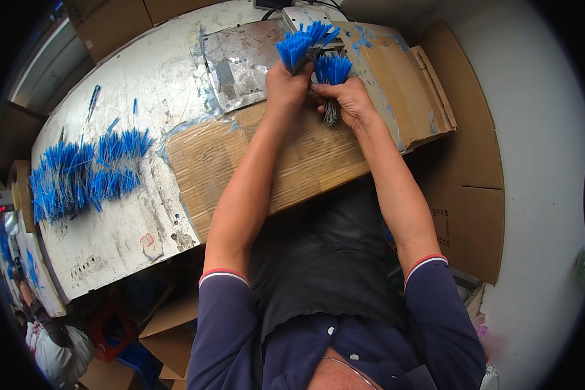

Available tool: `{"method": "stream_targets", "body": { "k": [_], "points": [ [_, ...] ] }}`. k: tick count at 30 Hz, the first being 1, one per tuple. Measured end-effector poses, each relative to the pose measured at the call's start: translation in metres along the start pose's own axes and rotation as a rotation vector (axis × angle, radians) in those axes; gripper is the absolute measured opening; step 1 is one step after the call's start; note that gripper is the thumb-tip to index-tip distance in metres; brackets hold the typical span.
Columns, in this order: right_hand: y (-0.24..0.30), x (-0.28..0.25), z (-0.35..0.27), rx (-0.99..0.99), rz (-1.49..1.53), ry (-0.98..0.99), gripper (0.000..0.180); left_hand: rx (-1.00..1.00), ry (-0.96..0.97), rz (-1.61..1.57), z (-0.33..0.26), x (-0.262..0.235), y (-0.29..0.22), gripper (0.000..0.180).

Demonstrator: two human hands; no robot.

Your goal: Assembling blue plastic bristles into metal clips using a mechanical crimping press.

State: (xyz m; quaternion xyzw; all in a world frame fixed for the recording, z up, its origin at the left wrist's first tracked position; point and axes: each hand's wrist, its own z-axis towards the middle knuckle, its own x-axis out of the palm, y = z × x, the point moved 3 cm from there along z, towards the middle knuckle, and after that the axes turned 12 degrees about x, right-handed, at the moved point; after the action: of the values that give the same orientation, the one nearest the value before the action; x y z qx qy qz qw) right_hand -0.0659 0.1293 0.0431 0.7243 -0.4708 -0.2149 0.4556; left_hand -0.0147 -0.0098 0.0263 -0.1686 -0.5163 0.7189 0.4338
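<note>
Over the far part of the table, my two hands are close together. My left hand [286,86] is closed round a bundle of thin wire pieces with blue ends [295,47], which fan out upward past the fingers. In my right hand [351,99] is a second bundle of blue-ended wire pieces [332,67]. Its blue ends point away from me and its bare metal ends stick out below the fingers. The fingertips of both hands meet or nearly meet between the bundles. More blue-tipped wires lie behind my left hand's bundle.
Piles of blue-ended wire pieces [68,175] lie on the white worktable [120,244] at left, with a pen-like tool [93,103] beyond. Cardboard [221,156] covers the near edge; a metal plate [240,62] lies behind. Another person [58,344] is at lower left. A wall [539,195] stands right.
</note>
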Motion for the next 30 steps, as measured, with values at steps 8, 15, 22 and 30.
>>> {"method": "stream_targets", "body": {
  "k": [8,15,22,30],
  "points": [
    [-0.011,-0.004,0.003,-0.017,0.169,0.024,0.021,0.059,-0.155,-0.038,0.0,-0.001,-0.008,0.008],
    [-0.016,-0.007,0.005,-0.096,0.635,-0.164,0.008,-0.002,-0.408,-0.053,0.005,-0.02,0.002,0.01],
    [-0.003,-0.01,-0.008,-0.282,0.242,-0.219,0.014,0.037,-0.455,-0.123,0.012,-0.023,0.019,0.008],
    [0.001,0.003,-0.009,-0.19,0.04,-0.082,0.02,0.061,-0.244,-0.053,-0.004,-0.005,0.007,0.008]
  ]
}}
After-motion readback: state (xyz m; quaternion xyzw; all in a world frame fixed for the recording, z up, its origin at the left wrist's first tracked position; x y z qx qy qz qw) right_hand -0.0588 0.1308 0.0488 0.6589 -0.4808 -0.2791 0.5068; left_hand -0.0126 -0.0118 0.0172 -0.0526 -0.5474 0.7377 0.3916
